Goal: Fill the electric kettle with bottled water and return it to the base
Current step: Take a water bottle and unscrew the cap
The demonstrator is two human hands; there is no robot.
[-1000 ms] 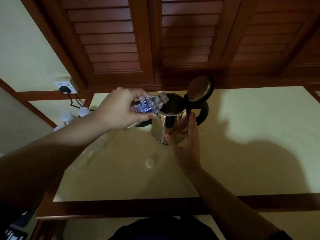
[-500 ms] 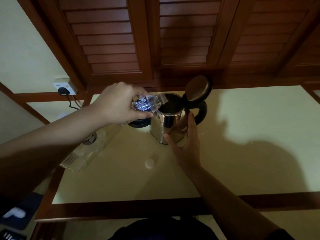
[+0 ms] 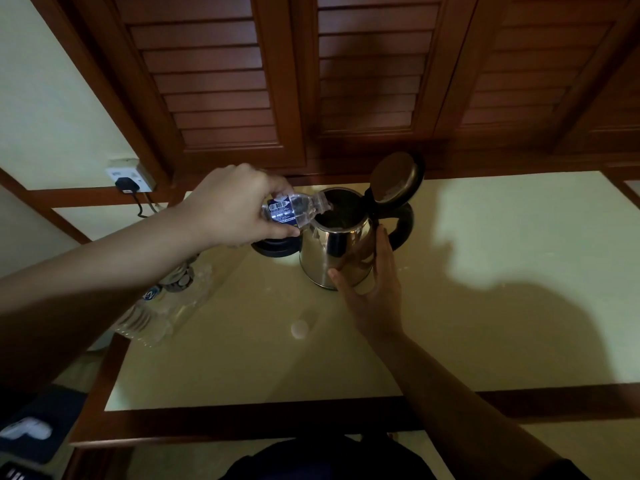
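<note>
Two hands work at the steel kettle, which stands just above the middle of the frame on the pale surface, its lid hinged upright and its black handle turned to the right. The left hand has its grip closed around a small clear water bottle with a dark blue label, tipped nearly flat so that the neck reaches over the kettle's open mouth; whether water is running cannot be made out in the dim light. The right hand lies open against the near side of the kettle's body, fingers pressed flat up the steel wall and the thumb spread to the left, a wide grip that steadies more than it clasps. Just left of the kettle, partly hidden under the left hand, sits the round black base, apart from the kettle's foot. A white bottle cap lies on the surface below the kettle. More clear bottles lie under the left forearm at the surface's left edge. In the upper left, a black plug sits in a wall socket, beside the brown louvred shutters.
</note>
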